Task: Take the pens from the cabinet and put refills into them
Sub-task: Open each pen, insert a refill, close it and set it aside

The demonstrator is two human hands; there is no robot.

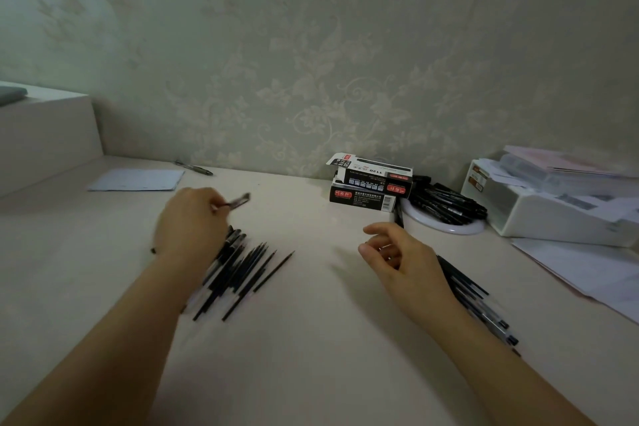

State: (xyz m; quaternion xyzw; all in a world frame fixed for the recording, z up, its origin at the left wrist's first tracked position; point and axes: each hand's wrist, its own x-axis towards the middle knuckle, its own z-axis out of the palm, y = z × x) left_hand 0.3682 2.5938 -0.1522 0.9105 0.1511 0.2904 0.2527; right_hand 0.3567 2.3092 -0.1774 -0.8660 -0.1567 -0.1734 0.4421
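My left hand [192, 221] grips a dark pen part [238, 201], blurred, just above the desk left of centre. Under and beside that hand lies a fan of several thin black refills [249, 270]. My right hand [390, 252] hovers over the desk with fingers loosely curled and nothing in it. Beneath my right forearm lies a row of several pens [480, 301], partly hidden by the arm. A white round dish [446, 226] near the wall holds a heap of black pens [446, 202].
Two stacked black pen boxes [370, 183] stand by the wall. A white tray of papers [553, 204] sits at the right, loose sheets [587, 270] in front of it. A paper [138, 180] and a single pen [195, 168] lie far left beside a white ledge [45, 135].
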